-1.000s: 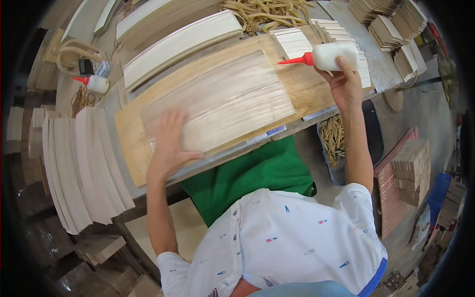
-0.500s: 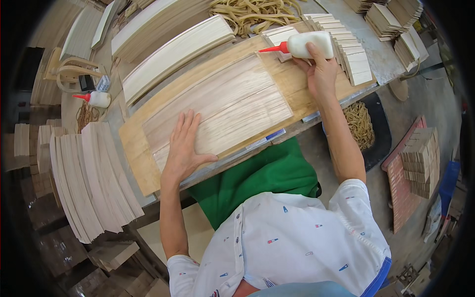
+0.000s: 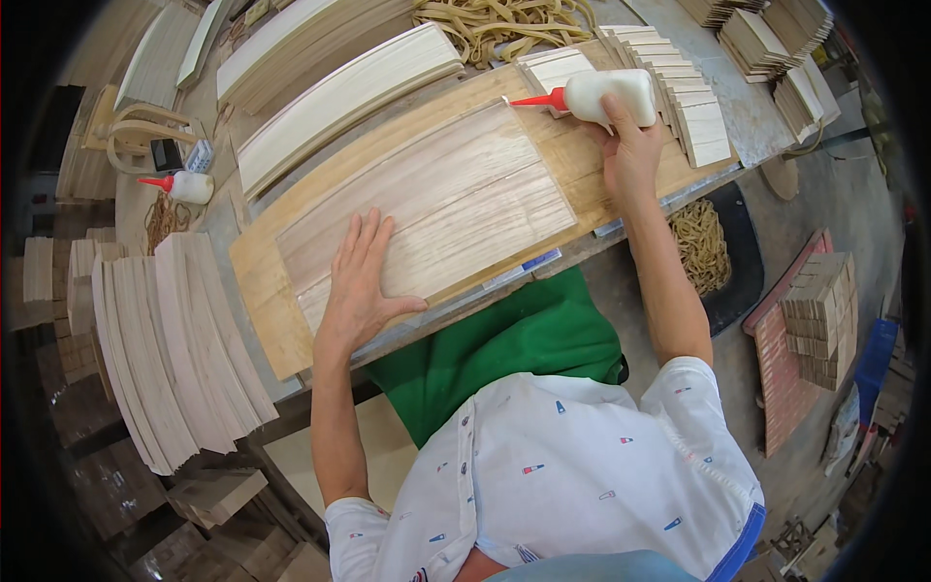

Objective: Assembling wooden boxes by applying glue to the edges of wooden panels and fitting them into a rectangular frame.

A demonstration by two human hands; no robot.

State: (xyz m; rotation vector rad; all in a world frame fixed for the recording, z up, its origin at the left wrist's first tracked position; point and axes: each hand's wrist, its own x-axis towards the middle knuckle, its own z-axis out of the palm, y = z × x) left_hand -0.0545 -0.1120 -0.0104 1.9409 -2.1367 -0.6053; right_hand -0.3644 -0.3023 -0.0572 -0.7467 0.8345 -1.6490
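A pale wooden panel (image 3: 456,204) lies flat on a larger yellowish board (image 3: 262,320) on the bench. My left hand (image 3: 359,276) rests on the panel's left end, fingers spread and thumb out along the near edge. In my right hand (image 3: 630,145) is a white squeeze glue bottle (image 3: 611,97) with a red nozzle. It is held on its side, the nozzle pointing left, with its tip at the panel's far right corner. Just behind the bottle are a small wooden piece (image 3: 558,70) and a fanned row of thin wooden strips (image 3: 679,92).
Long wooden slats (image 3: 349,102) are stacked behind the board, more slats (image 3: 179,349) at the left. A second glue bottle (image 3: 189,187) lies at the far left. Tan bands (image 3: 504,29) are heaped at the back; others fill a black tub (image 3: 718,252) below right.
The right hand and bottle have shifted very slightly, with the nozzle tip still by the panel's far right corner. My left hand stays on the panel. The whole view has shifted a little.
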